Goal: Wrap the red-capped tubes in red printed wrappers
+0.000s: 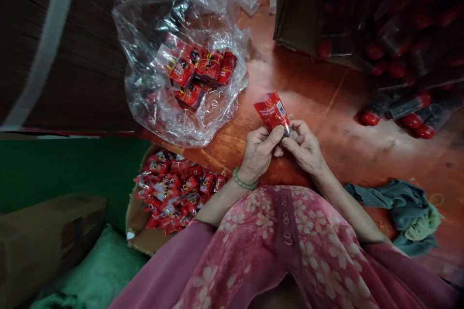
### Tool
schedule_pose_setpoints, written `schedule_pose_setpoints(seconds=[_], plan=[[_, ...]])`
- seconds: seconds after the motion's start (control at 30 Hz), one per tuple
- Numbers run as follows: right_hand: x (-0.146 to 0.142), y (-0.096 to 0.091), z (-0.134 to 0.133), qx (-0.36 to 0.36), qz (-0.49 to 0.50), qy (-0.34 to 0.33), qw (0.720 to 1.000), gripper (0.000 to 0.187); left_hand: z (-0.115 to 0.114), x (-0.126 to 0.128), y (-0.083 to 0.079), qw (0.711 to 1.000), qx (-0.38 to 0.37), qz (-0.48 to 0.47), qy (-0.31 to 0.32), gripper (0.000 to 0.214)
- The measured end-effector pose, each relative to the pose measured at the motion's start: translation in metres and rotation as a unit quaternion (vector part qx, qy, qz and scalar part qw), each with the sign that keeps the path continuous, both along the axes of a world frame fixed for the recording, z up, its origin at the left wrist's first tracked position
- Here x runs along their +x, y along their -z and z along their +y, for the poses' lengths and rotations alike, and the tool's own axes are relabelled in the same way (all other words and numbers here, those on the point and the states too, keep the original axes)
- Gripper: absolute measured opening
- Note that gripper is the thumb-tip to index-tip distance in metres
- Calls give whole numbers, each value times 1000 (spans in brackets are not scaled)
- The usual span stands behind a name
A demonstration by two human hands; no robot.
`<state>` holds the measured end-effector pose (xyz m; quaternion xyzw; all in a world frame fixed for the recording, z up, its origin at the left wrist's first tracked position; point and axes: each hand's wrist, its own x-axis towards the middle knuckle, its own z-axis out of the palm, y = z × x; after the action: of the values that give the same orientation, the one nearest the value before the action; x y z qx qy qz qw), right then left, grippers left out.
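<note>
Left hand (258, 150) and right hand (303, 147) clamped on a red packet (268, 110), white barcode-like label (280, 108) showing, lettering unreadably small

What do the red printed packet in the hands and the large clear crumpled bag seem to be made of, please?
Red printed packet: perhaps paper or film, smooth-looking; its crisp edges leave it open.
Large clear bag: thin glossy plastic, judging by see-through folds and bright highlights.
</note>
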<state>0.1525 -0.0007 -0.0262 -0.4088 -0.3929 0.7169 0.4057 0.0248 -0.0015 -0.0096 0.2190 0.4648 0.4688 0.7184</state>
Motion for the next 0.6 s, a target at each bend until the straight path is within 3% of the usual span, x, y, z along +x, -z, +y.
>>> schedule_pose_setpoints(seconds=[0.17, 0.43, 0.6], plan=[[-1, -2, 3, 17, 19, -10, 1000, 51, 2, -3, -5, 999, 30, -13, -33, 56], [1, 2, -1, 33, -21, -4, 999, 53, -10, 10, 8, 997, 38, 58, -36, 56], [9, 3, 1, 52, 12, -58, 997, 47, -4, 9, -3, 998, 40, 18, -42, 60]])
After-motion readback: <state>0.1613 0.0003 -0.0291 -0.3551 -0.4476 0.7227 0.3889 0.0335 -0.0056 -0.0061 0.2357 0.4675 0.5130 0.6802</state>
